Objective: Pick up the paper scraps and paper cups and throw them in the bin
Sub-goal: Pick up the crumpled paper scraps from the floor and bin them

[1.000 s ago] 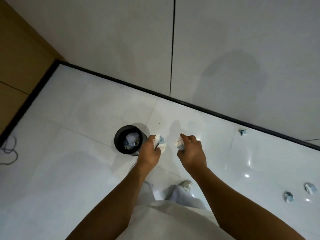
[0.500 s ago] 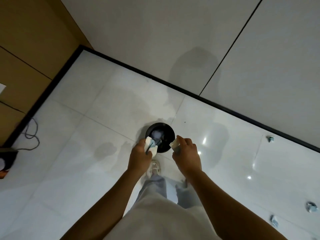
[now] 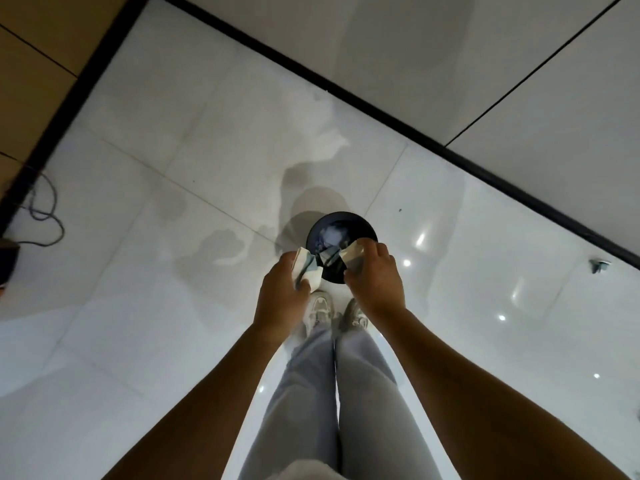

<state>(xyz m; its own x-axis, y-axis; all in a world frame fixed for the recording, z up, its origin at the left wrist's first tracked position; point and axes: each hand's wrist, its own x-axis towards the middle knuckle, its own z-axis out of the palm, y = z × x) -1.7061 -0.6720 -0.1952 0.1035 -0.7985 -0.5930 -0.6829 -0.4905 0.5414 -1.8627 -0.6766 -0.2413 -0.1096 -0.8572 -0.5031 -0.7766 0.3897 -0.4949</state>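
Bin (image 3: pixel 341 221) stands on glossy white floor tiles (image 3: pixel 138 237) near a wall (image 3: pixel 450 46).

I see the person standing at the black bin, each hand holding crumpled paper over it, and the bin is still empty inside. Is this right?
Not quite: the bin is not empty. The head view shows pale crumpled paper already lying inside it. The rest holds: the left hand grips a paper scrap, and the right hand grips another piece over the bin.
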